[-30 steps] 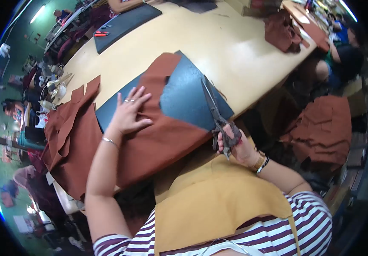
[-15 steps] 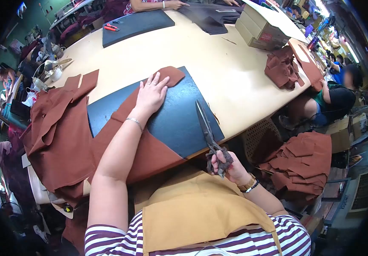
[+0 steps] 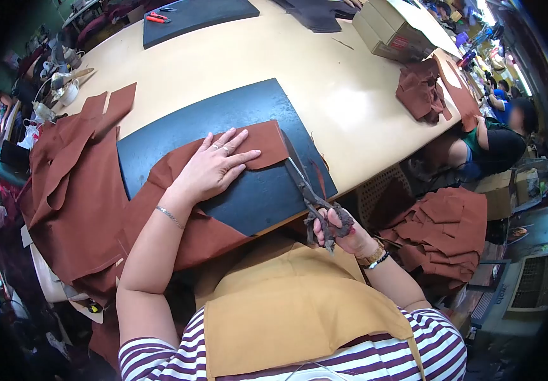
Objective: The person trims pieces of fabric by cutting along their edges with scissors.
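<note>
My left hand (image 3: 215,166) lies flat with its fingers spread on a reddish-brown cloth strip (image 3: 266,141). The strip rests across a dark board (image 3: 255,206) on the table. In my right hand (image 3: 344,232) is a pair of scissors (image 3: 304,182), its handles wrapped in dark rag and my fingers closed around them. The scissors point up and away over the board, with their blades, seemingly parted, at the strip's right end. A larger mass of brown cloth (image 3: 83,222) spreads to the left.
A second dark board (image 3: 204,20) at the far side carries a red cutter (image 3: 158,18). A cardboard box (image 3: 385,35) and crumpled brown cloth (image 3: 419,92) are at the right. More cloth (image 3: 442,235) is piled beside me. A seated person (image 3: 502,143) is beyond the right edge.
My left hand has come lower and nearer. The strip's end now lies squarer and farther right, meeting the scissors' blades, which were apart from it. The view has shifted slightly.
</note>
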Available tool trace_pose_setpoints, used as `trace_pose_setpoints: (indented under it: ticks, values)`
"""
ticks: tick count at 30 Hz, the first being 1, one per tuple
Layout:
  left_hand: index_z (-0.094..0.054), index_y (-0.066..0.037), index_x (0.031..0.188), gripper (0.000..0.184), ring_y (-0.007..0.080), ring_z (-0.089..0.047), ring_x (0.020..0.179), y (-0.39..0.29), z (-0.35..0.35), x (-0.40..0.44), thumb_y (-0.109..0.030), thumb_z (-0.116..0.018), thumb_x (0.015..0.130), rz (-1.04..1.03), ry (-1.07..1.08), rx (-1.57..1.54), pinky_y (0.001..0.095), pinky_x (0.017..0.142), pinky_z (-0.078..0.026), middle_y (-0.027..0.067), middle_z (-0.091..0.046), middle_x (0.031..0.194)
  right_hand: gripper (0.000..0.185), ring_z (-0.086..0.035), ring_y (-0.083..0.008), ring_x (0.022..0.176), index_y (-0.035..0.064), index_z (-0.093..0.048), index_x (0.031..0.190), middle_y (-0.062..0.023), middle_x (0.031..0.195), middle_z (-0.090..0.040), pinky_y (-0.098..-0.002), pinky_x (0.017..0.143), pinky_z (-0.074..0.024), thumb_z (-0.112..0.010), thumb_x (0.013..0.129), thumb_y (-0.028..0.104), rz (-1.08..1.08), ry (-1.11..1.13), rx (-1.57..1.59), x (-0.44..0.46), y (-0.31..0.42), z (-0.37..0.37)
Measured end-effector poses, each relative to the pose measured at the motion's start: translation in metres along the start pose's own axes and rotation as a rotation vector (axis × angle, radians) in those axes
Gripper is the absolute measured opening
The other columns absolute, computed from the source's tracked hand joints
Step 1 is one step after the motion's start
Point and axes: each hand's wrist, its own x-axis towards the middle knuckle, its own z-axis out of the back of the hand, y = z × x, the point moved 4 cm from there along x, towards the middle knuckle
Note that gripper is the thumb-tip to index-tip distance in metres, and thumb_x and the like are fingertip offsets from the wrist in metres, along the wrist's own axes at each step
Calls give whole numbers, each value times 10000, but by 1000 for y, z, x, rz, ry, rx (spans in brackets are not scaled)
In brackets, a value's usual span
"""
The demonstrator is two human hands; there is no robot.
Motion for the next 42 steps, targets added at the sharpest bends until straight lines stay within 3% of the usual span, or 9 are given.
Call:
trace_pose_setpoints:
  ticks: [4, 10, 13, 16, 25, 42]
  values:
    - [-522, -281, 1324, 378, 304, -236, 1400, 0, 2, -1, -264, -427, 959, -6, 0, -22, 542, 1126, -161, 92, -317, 1497, 511, -579, -111, 599, 26, -603, 878, -20, 703, -592, -224, 559, -467, -585, 866, 537, -12, -29, -111, -2, 6, -2]
    - [-527, -270, 1321, 377, 306, -241, 1397, -1, 3, -1, -260, -420, 960, -9, -5, -25, 539, 1128, -157, 97, -324, 1492, 518, -567, -104, 557, 23, -611, 793, -23, 646, -577, -219, 535, -459, -610, 850, 538, 4, -72, -142, -6, 7, -3]
    - [-528, -266, 1320, 377, 305, -243, 1397, -1, 3, -1, -260, -418, 959, -3, -3, -31, 538, 1129, -157, 101, -324, 1491, 484, -562, -109, 540, 23, -606, 780, -30, 628, -571, -221, 521, -454, -617, 863, 500, 4, -92, -141, -9, 6, -4]
    - [-531, -260, 1318, 376, 307, -244, 1396, 0, 3, -1, -259, -420, 958, 4, -8, -33, 539, 1129, -158, 102, -324, 1491, 325, -576, -105, 559, 29, -610, 807, -34, 654, -592, -225, 538, -477, -613, 912, 337, 7, -58, -79, -12, -1, 4]
    - [-541, -275, 1307, 380, 315, -260, 1387, -6, 1, -1, -241, -463, 936, -30, -6, -23, 547, 1119, -179, 96, -323, 1493, 279, -587, -96, 618, 26, -603, 813, -38, 723, -607, -229, 561, -495, -608, 913, 286, -23, -100, -60, -17, 6, -5]
    - [-543, -287, 1304, 377, 316, -267, 1382, -12, -1, -1, -259, -460, 937, -82, 21, -4, 552, 1113, -195, 94, -322, 1493, 332, -578, -91, 580, 33, -601, 787, -29, 663, -600, -229, 554, -485, -631, 898, 344, -10, -145, -104, -14, 9, -8]
